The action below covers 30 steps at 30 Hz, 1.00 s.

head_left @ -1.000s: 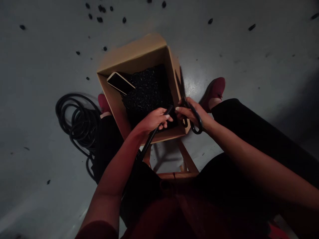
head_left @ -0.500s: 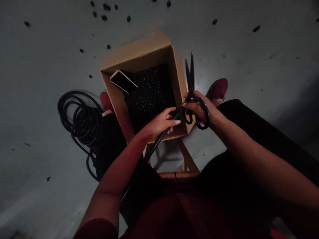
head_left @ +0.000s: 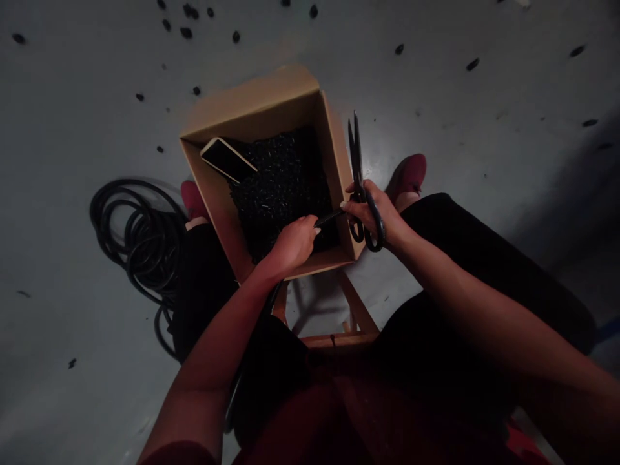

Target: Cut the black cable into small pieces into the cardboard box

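My left hand [head_left: 295, 244] is closed around a long black ribbed hose [head_left: 330, 217], over the near part of an open cardboard box [head_left: 256, 106]. The hose runs back under my left forearm towards my lap. At the box's right wall, my right hand [head_left: 375, 206] grips a pair of black scissors [head_left: 356, 155], their blades pointing away from me and slightly apart. The thumb and fingers of that hand are also at the hose's far end. Many small black cut pieces [head_left: 281, 177] fill the bottom of the box.
A phone-like dark slab with a pale rim [head_left: 228, 160] leans in the box's far left corner. Coiled black hose [head_left: 133, 226] lies on the floor left of my leg. Black bits [head_left: 186, 32] are scattered on the floor. A wooden stool [head_left: 339, 340] stands between my legs.
My left hand has gone from loose, extended fingers to a closed grip on the hose. The hose's end part now lies flatter. The whole view has shifted slightly, moving things left.
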Each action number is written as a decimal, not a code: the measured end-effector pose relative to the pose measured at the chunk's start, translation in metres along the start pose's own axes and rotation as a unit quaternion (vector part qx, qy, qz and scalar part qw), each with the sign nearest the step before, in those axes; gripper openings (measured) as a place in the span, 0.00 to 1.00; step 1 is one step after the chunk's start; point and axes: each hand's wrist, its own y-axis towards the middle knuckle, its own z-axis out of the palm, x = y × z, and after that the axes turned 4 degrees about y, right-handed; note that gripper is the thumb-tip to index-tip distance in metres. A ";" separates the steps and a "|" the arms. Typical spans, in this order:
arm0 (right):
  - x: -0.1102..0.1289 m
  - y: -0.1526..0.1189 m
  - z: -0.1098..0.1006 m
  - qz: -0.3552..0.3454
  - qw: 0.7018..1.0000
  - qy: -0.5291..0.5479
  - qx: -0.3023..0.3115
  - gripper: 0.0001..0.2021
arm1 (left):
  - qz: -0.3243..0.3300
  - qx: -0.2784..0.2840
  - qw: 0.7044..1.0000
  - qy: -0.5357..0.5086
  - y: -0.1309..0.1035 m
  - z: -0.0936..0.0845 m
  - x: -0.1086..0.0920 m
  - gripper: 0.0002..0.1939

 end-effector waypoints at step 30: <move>0.008 -0.031 0.011 -0.042 0.974 -0.172 0.140 0.27 | -0.084 -0.115 0.891 -0.430 0.008 -0.041 0.025 0.17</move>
